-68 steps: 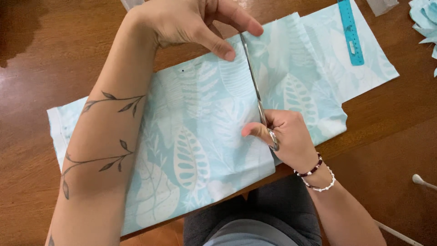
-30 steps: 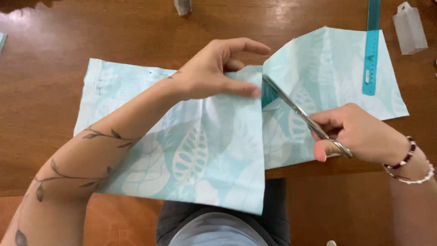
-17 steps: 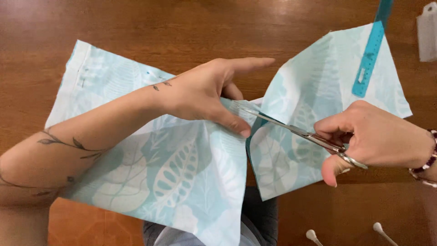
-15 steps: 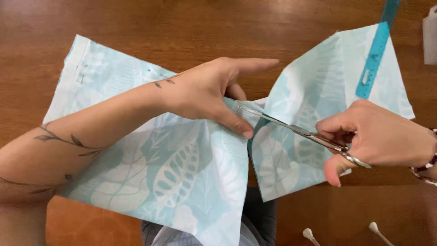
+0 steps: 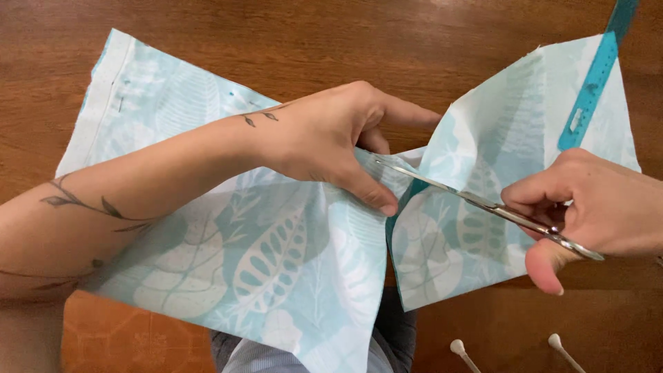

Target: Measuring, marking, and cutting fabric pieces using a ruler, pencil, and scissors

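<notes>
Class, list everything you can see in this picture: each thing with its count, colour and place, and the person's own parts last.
Fabric: one sheet, pale blue with a white leaf print, spread across the table, cut nearly in two.
Scissors: one pair, silver, blades at the top of the cut, pointing left.
Ruler: one, teal, lying on the fabric's top right corner.
Cotton swabs: two, white tips, bottom right on the table.
Table: one, brown wood, under everything.
Left hand: pressing the fabric beside the cut.
Right hand: closed around the scissor handles.
</notes>
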